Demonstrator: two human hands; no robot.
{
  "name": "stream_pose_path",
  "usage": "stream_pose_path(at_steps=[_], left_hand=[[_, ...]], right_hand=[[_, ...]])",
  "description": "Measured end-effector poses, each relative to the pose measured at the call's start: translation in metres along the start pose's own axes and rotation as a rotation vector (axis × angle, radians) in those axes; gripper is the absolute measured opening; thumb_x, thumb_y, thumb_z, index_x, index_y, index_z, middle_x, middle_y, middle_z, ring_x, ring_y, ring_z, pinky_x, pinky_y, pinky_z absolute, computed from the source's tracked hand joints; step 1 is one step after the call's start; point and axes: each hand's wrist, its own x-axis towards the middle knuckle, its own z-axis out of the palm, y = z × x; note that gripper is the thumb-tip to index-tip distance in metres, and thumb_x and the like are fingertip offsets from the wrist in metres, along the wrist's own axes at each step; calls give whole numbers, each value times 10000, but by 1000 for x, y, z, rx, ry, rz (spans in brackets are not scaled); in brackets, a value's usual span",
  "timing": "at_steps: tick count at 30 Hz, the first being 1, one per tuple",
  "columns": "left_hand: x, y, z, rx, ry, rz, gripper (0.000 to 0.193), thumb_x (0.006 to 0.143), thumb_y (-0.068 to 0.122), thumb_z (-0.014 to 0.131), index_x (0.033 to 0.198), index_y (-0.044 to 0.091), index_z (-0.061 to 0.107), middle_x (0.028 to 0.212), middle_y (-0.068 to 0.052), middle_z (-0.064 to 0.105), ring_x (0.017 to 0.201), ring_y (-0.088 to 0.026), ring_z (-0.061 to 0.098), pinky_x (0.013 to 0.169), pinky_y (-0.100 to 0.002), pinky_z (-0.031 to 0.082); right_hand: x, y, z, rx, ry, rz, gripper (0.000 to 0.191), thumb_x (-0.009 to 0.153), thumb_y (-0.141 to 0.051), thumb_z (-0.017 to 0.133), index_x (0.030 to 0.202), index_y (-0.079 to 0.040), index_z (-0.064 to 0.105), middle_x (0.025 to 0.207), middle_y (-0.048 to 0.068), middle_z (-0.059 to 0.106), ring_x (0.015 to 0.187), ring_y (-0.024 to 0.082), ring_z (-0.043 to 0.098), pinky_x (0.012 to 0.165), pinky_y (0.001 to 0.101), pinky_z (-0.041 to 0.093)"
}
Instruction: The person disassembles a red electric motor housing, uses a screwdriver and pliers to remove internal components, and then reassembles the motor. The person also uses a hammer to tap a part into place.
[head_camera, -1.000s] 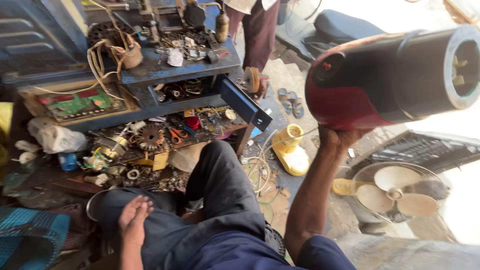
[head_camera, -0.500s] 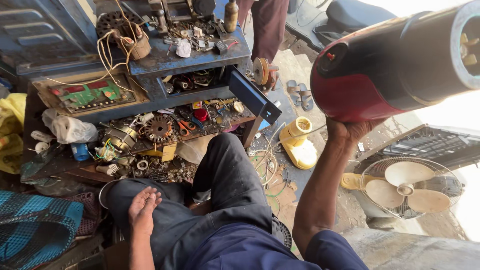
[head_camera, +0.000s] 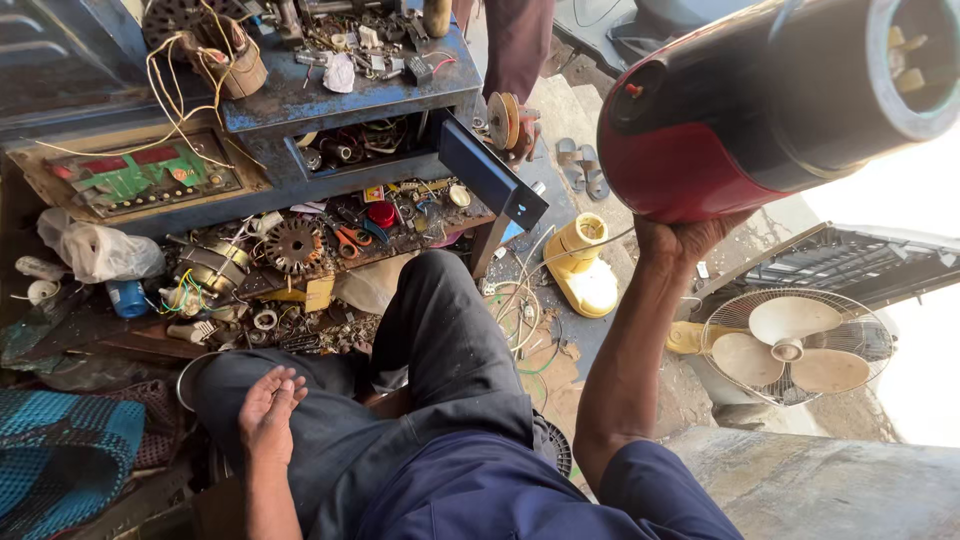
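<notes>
**Glossy red-and-black motor housing held aloft**

Raised high at upper right: smooth, rounded red-and-black motor housing (head_camera: 760, 110), cylindrical, pale rim at its open end. Cupped from beneath by right hand (head_camera: 690, 238), fingers curled up round the red underside, forearm near upright. Resting palm-up on dark trouser knee, lower left: left hand (head_camera: 268, 408), fingers loosely spread, holding nothing. Beyond, cluttered blue metal workbench (head_camera: 330, 100); at right, wire-caged cream fan (head_camera: 795, 345).
</notes>
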Motion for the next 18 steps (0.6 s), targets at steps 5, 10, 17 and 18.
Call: stream_pose_path(at_steps=[5,10,17,18], left_hand=[[3,-3,-1,18,11,-10,370,981,78,655,1320,-36,562,1243,-132,642,1078,-227,658,942,-366,561],[2,-2,-2,26,10,-15,366,990,101,651,1317,-35,560,1249,-136,642,1086,-226,661,949,-371,564],[2,-4,-4,27,18,-18,371,984,99,664,1315,-35,560,1248,-140,642,1087,-227,664,952,-374,568],[2,-3,-5,22,16,-15,375,980,97,666,1316,-32,561,1248,-137,641,1087,-226,663,952,-371,567]], right_hand=[[-2,14,17,-6,-8,15,726,788,-500,814,1387,-141,615,1383,60,673,1316,275,632,1162,498,532],[-5,22,20,-20,-15,18,733,783,-496,815,1390,-140,613,1394,61,669,1335,278,624,1182,510,525],[-15,28,14,-72,-1,17,742,775,-491,817,1394,-139,610,1410,62,665,1361,281,611,1210,528,516],[-18,30,10,-79,0,12,743,773,-491,817,1394,-139,610,1412,62,664,1365,282,610,1214,530,514]])
